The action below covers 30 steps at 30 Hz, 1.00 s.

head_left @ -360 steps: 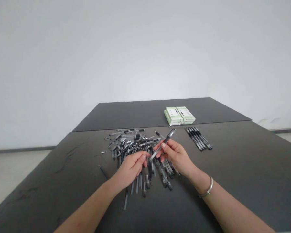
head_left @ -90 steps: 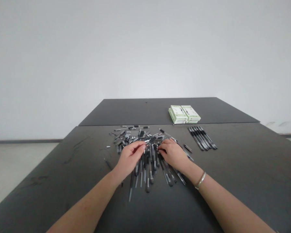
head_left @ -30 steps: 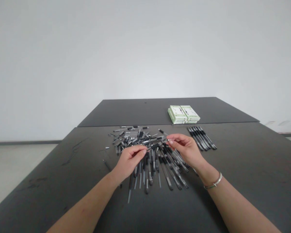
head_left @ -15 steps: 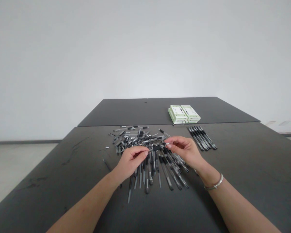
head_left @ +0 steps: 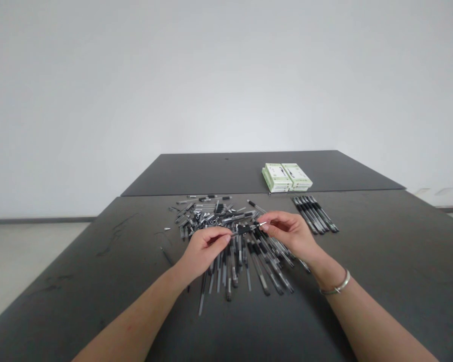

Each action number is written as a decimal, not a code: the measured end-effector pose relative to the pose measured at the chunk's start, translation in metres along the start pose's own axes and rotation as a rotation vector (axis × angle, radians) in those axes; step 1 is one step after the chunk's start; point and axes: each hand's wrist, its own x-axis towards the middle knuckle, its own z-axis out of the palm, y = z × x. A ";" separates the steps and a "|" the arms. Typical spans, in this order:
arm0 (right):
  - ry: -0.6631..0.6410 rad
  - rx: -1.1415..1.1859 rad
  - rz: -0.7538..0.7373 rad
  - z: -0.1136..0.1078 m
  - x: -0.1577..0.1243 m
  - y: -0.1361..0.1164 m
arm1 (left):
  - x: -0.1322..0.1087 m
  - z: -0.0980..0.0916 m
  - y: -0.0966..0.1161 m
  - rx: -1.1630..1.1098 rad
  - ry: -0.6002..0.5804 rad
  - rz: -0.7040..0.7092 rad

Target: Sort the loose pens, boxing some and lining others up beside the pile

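A heap of black and clear pen parts (head_left: 226,236) lies spread on the dark table (head_left: 381,261). My left hand (head_left: 202,249) is closed, pinching one end of a pen piece (head_left: 245,229) just above the heap. My right hand (head_left: 290,232), with a metal bangle on its wrist, pinches the other end with a small silver tip between its fingers. Both hands meet over the middle of the heap.
A row of several finished black pens (head_left: 315,213) lies to the right of the heap. Two green and white boxes (head_left: 286,177) stand side by side on the farther table. A loose thin refill (head_left: 167,256) lies left of the heap. White wall behind.
Twelve seconds ago my right hand held a whole pen up. It then dipped into the heap, and now both hands hold a pen piece together; little has moved in the last half second.
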 end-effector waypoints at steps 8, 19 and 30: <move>-0.084 -0.089 -0.011 0.003 -0.003 0.000 | 0.000 0.000 0.009 -0.009 -0.009 0.002; -0.053 -0.061 0.025 0.005 -0.003 0.001 | 0.001 0.001 0.007 -0.006 -0.003 0.023; -0.070 -0.230 -0.026 0.003 -0.004 0.009 | 0.001 0.001 0.005 0.017 -0.017 0.075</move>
